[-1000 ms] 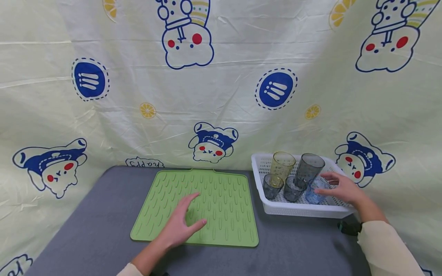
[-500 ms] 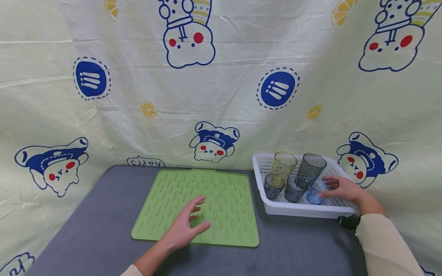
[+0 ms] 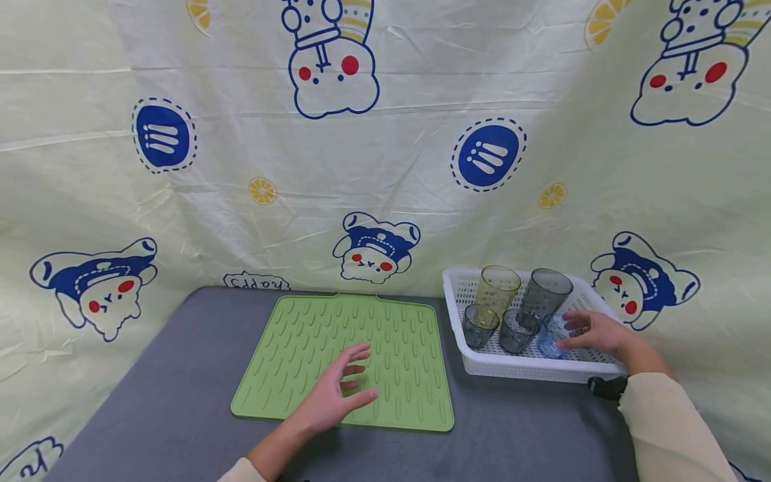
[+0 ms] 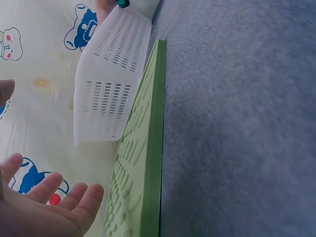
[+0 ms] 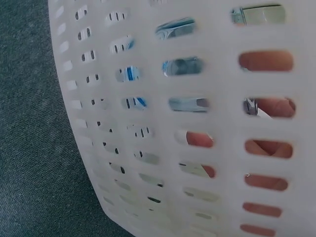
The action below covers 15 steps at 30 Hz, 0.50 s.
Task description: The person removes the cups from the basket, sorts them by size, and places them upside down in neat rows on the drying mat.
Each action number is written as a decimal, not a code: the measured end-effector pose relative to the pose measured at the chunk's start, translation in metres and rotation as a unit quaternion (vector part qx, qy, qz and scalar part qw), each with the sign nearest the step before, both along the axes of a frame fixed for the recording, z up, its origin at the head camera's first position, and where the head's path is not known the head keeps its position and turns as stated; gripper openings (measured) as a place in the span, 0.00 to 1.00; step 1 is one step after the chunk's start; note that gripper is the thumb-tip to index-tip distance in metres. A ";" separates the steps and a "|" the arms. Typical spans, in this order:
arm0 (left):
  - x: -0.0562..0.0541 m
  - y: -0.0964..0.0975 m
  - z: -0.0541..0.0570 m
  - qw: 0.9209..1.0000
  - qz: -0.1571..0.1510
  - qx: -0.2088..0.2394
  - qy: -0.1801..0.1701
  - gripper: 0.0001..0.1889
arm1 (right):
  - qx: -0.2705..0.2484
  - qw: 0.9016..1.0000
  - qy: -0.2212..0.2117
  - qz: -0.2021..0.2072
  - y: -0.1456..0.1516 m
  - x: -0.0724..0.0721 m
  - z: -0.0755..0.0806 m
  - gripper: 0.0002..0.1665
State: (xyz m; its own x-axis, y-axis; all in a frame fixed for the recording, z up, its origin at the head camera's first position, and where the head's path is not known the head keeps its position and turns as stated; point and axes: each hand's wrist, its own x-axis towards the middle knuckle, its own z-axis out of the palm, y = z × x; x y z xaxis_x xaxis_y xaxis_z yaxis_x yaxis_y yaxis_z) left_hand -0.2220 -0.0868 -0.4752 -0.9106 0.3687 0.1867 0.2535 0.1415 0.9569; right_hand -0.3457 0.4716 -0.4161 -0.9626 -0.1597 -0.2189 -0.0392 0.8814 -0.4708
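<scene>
My right hand [image 3: 599,335] reaches into a white plastic basket [image 3: 518,365] from the right. Its thumb and curled fingers are at the right side of a small blue glass [image 3: 549,338], which stands upright. In the right wrist view the perforated basket wall [image 5: 148,173] hides most of that hand. Beside the blue glass are a small dark grey glass [image 3: 517,335] and a small glass with a yellowish rim [image 3: 479,331]. Behind stand a taller yellow glass [image 3: 498,284] and a taller grey glass [image 3: 548,288]. Over a green ridged mat [image 3: 397,375], my left hand [image 3: 331,395] holds nothing, its fingers spread apart.
A grey cloth [image 3: 482,428] covers the table beneath mat and basket. The basket stands just right of the mat, near the back edge. Directly behind hangs a pale printed curtain [image 3: 241,120]. A dark band [image 3: 607,388] is on my right wrist.
My right hand has lowered slightly at the blue glass. The left hand has drifted a little to the right over the mat. The glasses keep their places in the basket.
</scene>
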 end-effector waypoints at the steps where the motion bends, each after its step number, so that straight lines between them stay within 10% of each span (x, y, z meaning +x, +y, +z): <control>1: -0.001 0.002 0.000 1.000 -0.001 0.001 0.001 0.38 | -0.001 1.000 -0.001 -0.001 0.000 0.000 0.000 0.59; 15: -0.016 0.015 0.000 1.000 -0.008 0.002 0.012 0.39 | -0.032 0.999 0.006 -0.002 -0.001 0.010 0.006 0.53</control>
